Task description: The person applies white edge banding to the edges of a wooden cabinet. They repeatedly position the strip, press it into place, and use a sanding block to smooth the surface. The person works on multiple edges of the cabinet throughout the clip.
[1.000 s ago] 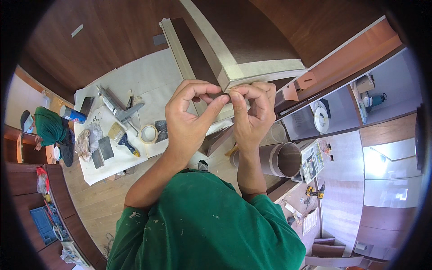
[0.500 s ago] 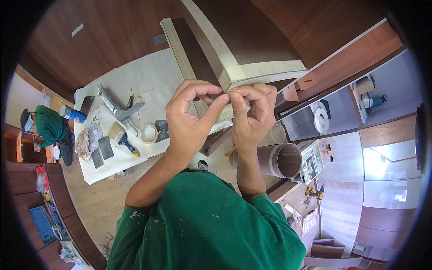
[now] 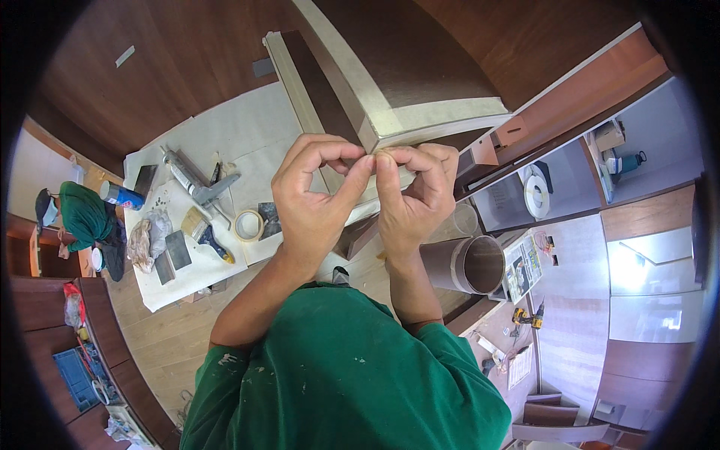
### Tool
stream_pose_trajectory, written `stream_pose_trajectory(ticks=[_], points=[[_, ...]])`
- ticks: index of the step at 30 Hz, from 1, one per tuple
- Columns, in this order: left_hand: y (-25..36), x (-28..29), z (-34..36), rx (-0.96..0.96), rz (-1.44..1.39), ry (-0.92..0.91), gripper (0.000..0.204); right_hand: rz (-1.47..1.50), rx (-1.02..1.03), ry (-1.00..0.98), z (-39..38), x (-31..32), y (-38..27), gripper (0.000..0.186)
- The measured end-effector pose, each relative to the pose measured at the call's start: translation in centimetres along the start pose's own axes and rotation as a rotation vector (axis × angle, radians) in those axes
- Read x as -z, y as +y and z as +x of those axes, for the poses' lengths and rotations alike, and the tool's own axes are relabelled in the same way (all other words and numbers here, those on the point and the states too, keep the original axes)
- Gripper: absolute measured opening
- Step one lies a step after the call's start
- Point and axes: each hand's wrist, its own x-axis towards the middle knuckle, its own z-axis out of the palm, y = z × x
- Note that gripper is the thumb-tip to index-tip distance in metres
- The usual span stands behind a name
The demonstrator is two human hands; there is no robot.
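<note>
Both my hands meet at the lower front corner of a dark brown wooden panel [image 3: 412,60] with pale strips along its edges [image 3: 442,111]. My left hand [image 3: 307,195] has its fingers curled, thumb and forefinger drawn together just under that corner. My right hand [image 3: 406,199] pinches at the same spot, with its thumb on the very corner. Whatever is between the fingertips is too small to make out. A second pale-edged board [image 3: 292,75] runs behind my left hand.
At left are a papered work surface [image 3: 225,112] with a caulking gun [image 3: 199,187], brush [image 3: 196,229] and tape roll [image 3: 249,223], and a co-worker in green [image 3: 84,217]. At right stand a large brown cylinder [image 3: 446,266], shelves [image 3: 570,184] and a yellow drill [image 3: 529,319].
My hands and the panel corner sit slightly further left in the picture, with both hands still drawn together at the corner. The co-worker has shifted a little.
</note>
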Motion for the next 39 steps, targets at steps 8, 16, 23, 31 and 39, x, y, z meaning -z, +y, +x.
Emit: stream_pose_trajectory(ticks=[8, 16, 23, 31, 39], points=[[-0.2, -0.1, 0.0, -0.016, 0.005, 0.007, 0.014, 0.010, 0.015, 0.040, 0.0, -0.2, 0.3, 0.022], [-0.4, -0.2, 0.0, -0.025, 0.009, 0.027, 0.016, 0.172, 0.042, 0.090, 1.0, -0.3, 0.5, 0.040], [0.1, 0.0, 0.5, -0.049, 0.020, -0.021, 0.018, 0.554, -0.265, 0.184, 2.0, 0.6, 0.5, 0.036], [1.3, 1.7, 4.3, -0.315, 0.447, -0.231, 0.021, 0.260, -0.109, 0.047, 1.1, 1.4, 0.6, 0.027], [1.8, 2.1, 6.1, -0.390, 0.527, -0.348, 0.033, 0.039, 0.152, 0.029, -1.1, 1.3, 0.3, 0.022]])
